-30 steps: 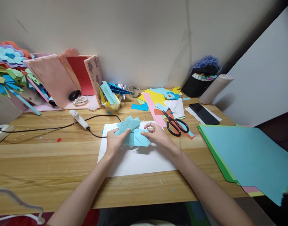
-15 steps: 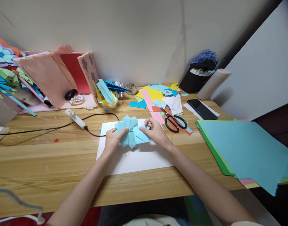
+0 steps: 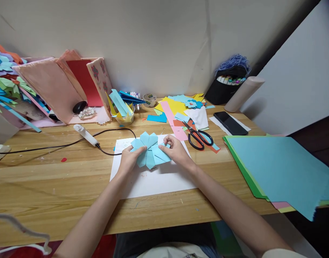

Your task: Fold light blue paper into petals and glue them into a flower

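Your left hand (image 3: pixel 128 157) pinches the left side of a pale blue paper flower (image 3: pixel 150 162), thumb on top; your right hand (image 3: pixel 176 149), thumb and fingers nearly closed, grips the flap (image 3: pixel 159 156) at its right. The flower is held over a white sheet (image 3: pixel 164 182). Its pointed petals spread from a creased centre; the flap is broader, marked by slanting edges. Beyond, to the right, scissors (image 3: pixel 193 132) lie across coloured scraps (image 3: pixel 168 113) on the wooden desk (image 3: pixel 59 190).
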Motion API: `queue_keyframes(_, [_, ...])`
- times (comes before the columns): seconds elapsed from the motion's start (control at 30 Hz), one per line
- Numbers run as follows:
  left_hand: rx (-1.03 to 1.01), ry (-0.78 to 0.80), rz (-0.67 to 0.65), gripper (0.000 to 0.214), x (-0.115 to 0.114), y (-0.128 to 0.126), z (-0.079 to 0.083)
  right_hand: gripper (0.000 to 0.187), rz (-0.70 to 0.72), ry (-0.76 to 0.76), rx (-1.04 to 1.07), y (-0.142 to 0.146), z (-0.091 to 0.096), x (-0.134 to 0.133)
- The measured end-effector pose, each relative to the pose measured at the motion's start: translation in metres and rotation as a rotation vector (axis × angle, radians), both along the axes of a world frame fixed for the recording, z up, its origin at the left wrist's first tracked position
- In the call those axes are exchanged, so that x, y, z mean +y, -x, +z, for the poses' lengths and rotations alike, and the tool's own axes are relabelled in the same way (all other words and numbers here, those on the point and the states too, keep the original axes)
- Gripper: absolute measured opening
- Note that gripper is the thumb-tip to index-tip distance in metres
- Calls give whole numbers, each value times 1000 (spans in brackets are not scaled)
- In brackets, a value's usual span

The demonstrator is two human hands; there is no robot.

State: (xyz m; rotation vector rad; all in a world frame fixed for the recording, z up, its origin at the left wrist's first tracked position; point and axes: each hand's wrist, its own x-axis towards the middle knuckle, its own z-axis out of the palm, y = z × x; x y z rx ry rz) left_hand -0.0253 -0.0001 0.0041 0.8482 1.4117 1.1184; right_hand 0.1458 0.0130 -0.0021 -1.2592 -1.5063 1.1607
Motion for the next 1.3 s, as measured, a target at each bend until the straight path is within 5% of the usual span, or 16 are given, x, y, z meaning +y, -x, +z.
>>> queue_keyframes(0.67, [-30,128,-116,32,5,1,4,11,-73,-85,-98,1,4,-2])
queue_keyframes(1.3, [-123,-66,-59,37,2,-4,-7,14,-126,-170,-45,6,1,-2])
